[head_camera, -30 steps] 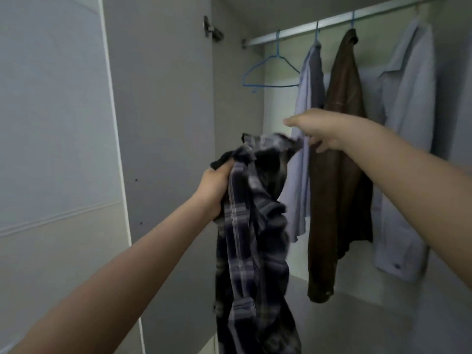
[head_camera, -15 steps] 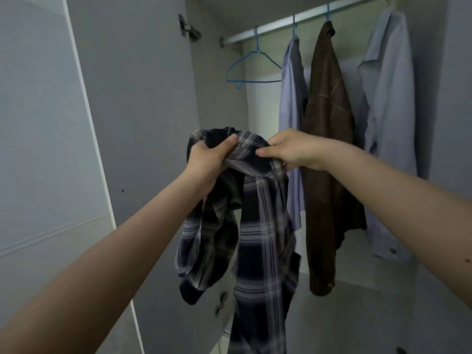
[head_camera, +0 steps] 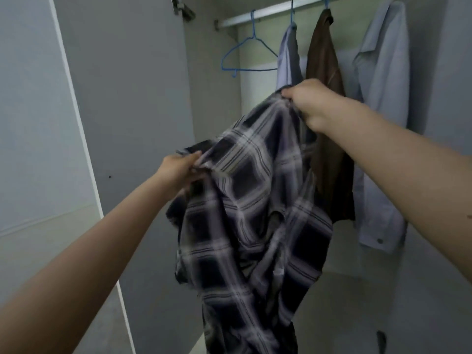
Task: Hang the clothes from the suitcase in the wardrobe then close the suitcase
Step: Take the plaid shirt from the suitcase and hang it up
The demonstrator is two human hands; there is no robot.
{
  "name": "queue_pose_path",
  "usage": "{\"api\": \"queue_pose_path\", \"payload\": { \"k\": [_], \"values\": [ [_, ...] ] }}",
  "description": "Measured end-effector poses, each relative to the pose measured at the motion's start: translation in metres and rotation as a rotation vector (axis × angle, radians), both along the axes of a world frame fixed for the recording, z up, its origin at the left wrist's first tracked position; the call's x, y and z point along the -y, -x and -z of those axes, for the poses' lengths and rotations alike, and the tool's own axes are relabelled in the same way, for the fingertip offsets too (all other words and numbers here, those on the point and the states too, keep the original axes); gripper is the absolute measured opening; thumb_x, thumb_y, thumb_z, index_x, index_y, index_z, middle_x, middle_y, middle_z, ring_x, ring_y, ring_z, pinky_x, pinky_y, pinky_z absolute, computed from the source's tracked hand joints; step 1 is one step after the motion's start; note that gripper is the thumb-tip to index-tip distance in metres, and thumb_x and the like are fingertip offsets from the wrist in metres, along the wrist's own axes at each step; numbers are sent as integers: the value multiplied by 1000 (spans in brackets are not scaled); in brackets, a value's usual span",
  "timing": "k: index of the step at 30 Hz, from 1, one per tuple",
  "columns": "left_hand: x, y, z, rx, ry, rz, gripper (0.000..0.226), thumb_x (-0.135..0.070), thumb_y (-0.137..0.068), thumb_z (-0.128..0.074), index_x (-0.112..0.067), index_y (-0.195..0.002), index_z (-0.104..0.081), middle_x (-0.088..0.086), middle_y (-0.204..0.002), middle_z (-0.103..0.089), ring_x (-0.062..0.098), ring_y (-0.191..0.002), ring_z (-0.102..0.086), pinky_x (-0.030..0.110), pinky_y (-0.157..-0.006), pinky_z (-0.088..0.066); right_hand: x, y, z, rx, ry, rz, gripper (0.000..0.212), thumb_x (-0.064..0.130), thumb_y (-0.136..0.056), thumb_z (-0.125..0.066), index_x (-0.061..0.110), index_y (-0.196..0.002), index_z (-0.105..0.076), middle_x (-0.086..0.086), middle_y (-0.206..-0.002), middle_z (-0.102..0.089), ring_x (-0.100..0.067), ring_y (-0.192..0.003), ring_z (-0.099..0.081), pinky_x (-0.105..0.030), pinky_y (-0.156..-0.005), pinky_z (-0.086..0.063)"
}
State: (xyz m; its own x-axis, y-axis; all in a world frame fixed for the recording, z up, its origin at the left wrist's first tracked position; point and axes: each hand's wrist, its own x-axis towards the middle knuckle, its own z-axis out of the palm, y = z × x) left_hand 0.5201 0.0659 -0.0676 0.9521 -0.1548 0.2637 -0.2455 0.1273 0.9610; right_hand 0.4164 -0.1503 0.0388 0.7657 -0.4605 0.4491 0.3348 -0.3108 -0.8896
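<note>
A: Two hands hold one plaid shirt [head_camera: 250,200], in front of the open wardrobe, not on any hanger yet.

B: Which hand is where?

A: Left hand [head_camera: 178,169] pinches the shirt edge w/ thumb and fingers pressed together, lower and to the left. Right hand [head_camera: 310,103] is higher, fingers curled round a bunch of cloth at the top. Fabric is stretched between them; the rest hangs down, crumpled and a bit blurred.

B: Can you see which part of the shirt they grip?

A: Cannot tell, collar or hem, the folds hide it.

B: And behind it?

A: Rail [head_camera: 268,14] across the top of the wardrobe. On it, from left: an empty blue hanger [head_camera: 245,54], then a pale blue shirt [head_camera: 288,60], a brown jacket [head_camera: 329,123] touching it, and a light grey shirt [head_camera: 383,98] at far right. The right hand is in front of the brown jacket.

B: Anything on the left?

A: Grey door [head_camera: 122,123] standing open, w/ a hinge [head_camera: 182,7] near its top. Wardrobe floor [head_camera: 357,302] is visible below the clothes.
</note>
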Motion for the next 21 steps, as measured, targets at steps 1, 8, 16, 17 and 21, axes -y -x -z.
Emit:
{"api": "queue_pose_path", "payload": {
  "k": [1, 8, 16, 17, 21],
  "values": [
    [2, 2, 6, -56, -50, 132, 26, -25, -90, -59, -2, -103, -62, 15, -97, -63, 26, -92, -61, 30, -74, -54, -4, 0, -4, 45, -92, -69, 13, 8, -95, -47, 3, -105, -54, -8, -78, -58, -16, -64, -57, -22, -53, -49],
    [25, 38, 41, 45, -426, 487, 66, -73, -62, -56, -31, -112, -61, -9, -121, -61, 10, -111, -57, 28, -91, -46, -26, -22, -3, 141, -286, -220, 33, -4, -97, -27, 15, -74, -41, -5, -71, -44, -12, -57, -47, -28, -53, -49],
    [51, 44, 102, 344, -530, 203, 72, -24, -72, -79, -21, -132, -41, -14, -112, -55, 7, -105, -54, 18, -87, -45, -32, -23, -12, 269, -439, -248, 24, -2, -98, -29, 7, -113, -44, -11, -88, -53, -21, -70, -58, -33, -59, -56],
    [56, 42, 111, 335, -519, 137, 38, -22, -79, -74, -19, -112, -55, -8, -93, -59, 9, -87, -58, 20, -75, -47, -32, -21, -15, 275, -436, -215, 31, -1, -98, -29, 7, -124, -42, -12, -97, -54, -23, -75, -59, -34, -63, -56],
    [56, 25, 120, 296, -545, -4, 41, -24, -93, -56, -18, -56, -39, -2, -53, -40, 6, -51, -37, 23, -45, -28, -7, -16, -27, 305, -442, -77, 18, 5, -96, -35, 11, -97, -52, -10, -90, -54, -28, -79, -60, -36, -69, -57]
  ]
}}
